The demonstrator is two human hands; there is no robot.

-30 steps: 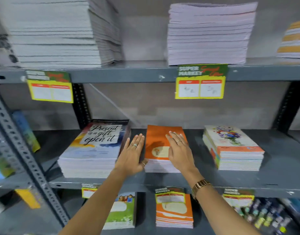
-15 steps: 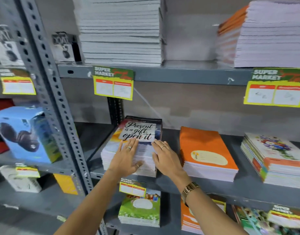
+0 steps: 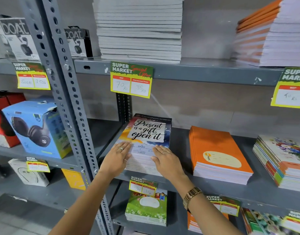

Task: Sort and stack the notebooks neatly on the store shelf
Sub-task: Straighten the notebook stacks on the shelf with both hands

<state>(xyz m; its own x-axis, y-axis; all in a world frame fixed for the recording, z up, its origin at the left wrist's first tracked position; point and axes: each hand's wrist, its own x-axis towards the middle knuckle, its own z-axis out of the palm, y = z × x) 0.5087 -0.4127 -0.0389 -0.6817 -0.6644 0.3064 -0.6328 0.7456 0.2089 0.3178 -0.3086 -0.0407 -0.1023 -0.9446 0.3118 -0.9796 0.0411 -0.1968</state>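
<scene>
A stack of notebooks with a "Present is a gift, open it" cover lies on the grey middle shelf. My left hand lies flat against the stack's near left corner. My right hand rests flat on the near right corner, fingers spread. Neither hand holds anything. To the right sit an orange notebook stack and a floral notebook stack.
Tall white notebook stacks and an orange-striped stack fill the upper shelf. A perforated steel upright stands at left, with headphone boxes beyond it. A green-cover stack lies on the lower shelf. Price tags hang off shelf edges.
Both hands left the orange stack and moved left onto the "Present is a gift" stack. They now sit wider apart at its near corners. The view shifted left and closer.
</scene>
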